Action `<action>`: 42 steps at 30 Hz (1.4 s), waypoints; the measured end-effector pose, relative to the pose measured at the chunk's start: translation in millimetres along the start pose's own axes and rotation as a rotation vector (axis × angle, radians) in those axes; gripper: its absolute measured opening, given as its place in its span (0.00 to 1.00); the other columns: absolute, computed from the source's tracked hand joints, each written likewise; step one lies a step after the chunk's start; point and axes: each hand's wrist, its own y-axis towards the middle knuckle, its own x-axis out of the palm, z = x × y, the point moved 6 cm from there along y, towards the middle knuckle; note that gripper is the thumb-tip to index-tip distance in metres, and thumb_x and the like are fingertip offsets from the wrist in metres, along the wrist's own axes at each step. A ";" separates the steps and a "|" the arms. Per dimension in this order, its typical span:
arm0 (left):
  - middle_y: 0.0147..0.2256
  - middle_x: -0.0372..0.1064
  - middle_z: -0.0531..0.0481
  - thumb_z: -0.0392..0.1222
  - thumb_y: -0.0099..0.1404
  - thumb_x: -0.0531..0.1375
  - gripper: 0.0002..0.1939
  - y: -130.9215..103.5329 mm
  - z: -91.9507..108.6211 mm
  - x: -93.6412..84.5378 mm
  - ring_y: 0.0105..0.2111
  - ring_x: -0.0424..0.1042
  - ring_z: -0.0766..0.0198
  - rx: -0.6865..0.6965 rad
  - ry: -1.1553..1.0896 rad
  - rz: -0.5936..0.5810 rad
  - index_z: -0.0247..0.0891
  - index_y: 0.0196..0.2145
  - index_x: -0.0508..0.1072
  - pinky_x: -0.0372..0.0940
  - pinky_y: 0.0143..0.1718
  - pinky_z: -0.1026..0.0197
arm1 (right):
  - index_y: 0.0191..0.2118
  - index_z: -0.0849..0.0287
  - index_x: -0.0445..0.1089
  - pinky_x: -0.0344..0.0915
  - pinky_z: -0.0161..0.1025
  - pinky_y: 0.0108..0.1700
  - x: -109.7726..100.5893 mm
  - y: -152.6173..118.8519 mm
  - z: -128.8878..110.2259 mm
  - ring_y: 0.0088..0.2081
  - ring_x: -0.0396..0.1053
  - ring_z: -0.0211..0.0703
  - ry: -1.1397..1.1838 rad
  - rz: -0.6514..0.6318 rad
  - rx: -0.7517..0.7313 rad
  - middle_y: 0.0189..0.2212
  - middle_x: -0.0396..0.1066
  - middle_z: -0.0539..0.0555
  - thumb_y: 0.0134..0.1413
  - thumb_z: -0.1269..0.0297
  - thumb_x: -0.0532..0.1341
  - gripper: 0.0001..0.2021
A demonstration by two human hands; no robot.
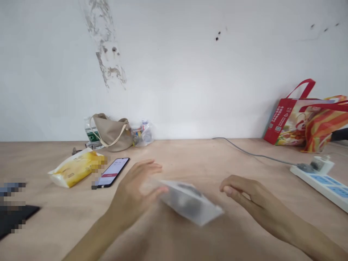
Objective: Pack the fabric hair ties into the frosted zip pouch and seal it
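- The left hand holds a white box by its left end, thumb at the near side and fingers spread loosely above it; the box is blurred, so how firm the grip is cannot be told.
- The box is tilted, its right end lower, just above the table. A dark round patch shows on its top face.
- The right hand is just right of the box, apart from it, with fingers curled loosely inward and nothing in it.
- A phone lies left of the box and further back, screen lit, near the left hand's fingertips but not touching them.
- A yellow pack lies left of the phone.
- A beige bag stands at the wall behind the phone, with a bottle on its left and a clear pouch on its right.
- A power strip lies well right of the box, its grey cable running back toward the wall.
- A red bag and a striped bag stand at the wall behind the strip.
- A dark flat thing lies far left of the box, at the frame's edge.
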 end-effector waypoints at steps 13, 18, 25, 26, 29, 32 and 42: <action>0.21 0.63 0.55 0.29 0.64 0.51 0.12 -56.2 108.9 59.7 0.22 0.59 0.67 0.707 0.155 -0.073 0.38 0.25 0.69 0.58 0.26 0.61 | 0.24 0.58 0.62 0.58 0.33 0.24 62.9 7.9 14.6 0.23 0.66 0.38 0.383 -0.138 0.191 0.20 0.66 0.48 0.63 0.49 0.45 0.23; 0.17 0.58 0.56 0.25 0.62 0.50 0.17 -60.2 107.8 55.9 0.18 0.56 0.68 0.706 0.139 0.032 0.38 0.19 0.65 0.56 0.21 0.62 | 0.21 0.57 0.59 0.56 0.33 0.25 67.2 13.9 13.9 0.23 0.64 0.38 0.282 -0.111 0.105 0.18 0.63 0.46 0.61 0.54 0.51 0.19; 0.13 0.60 0.57 0.32 0.65 0.50 0.19 -64.5 105.1 72.2 0.13 0.55 0.70 0.488 -0.219 0.219 0.40 0.17 0.63 0.57 0.14 0.64 | 0.22 0.57 0.60 0.60 0.35 0.27 53.6 33.4 41.4 0.25 0.65 0.40 0.193 0.009 0.111 0.20 0.65 0.47 0.61 0.58 0.49 0.17; 0.16 0.65 0.56 0.35 0.66 0.51 0.16 -60.8 102.3 72.1 0.16 0.60 0.69 0.457 -0.281 0.180 0.42 0.21 0.67 0.62 0.18 0.64 | 0.24 0.57 0.62 0.61 0.37 0.29 50.1 33.5 41.4 0.26 0.66 0.41 0.182 0.022 0.102 0.21 0.67 0.49 0.61 0.57 0.48 0.17; 0.30 0.75 0.52 0.42 0.68 0.51 0.10 -47.7 91.8 56.3 0.31 0.71 0.63 0.435 -0.333 0.088 0.42 0.38 0.71 0.68 0.35 0.61 | 0.36 0.58 0.68 0.65 0.43 0.42 40.4 27.2 28.5 0.39 0.70 0.46 0.158 0.086 0.059 0.35 0.73 0.55 0.63 0.56 0.47 0.16; 0.51 0.68 0.45 0.50 0.68 0.50 0.21 -35.8 60.4 54.9 0.51 0.66 0.56 0.165 -0.137 -0.166 0.41 0.56 0.62 0.64 0.51 0.54 | 0.53 0.58 0.64 0.59 0.51 0.54 41.0 15.0 -0.4 0.54 0.63 0.51 0.047 0.204 -0.039 0.53 0.67 0.60 0.63 0.56 0.48 0.19; 0.63 0.46 0.37 0.61 0.62 0.52 0.47 -78.9 32.5 107.4 0.62 0.48 0.45 0.222 0.067 -0.537 0.38 0.65 0.29 0.51 0.59 0.41 | 0.65 0.65 0.44 0.53 0.61 0.58 123.2 -11.1 -7.6 0.63 0.46 0.58 -0.360 0.018 -0.276 0.63 0.45 0.62 0.62 0.56 0.51 0.31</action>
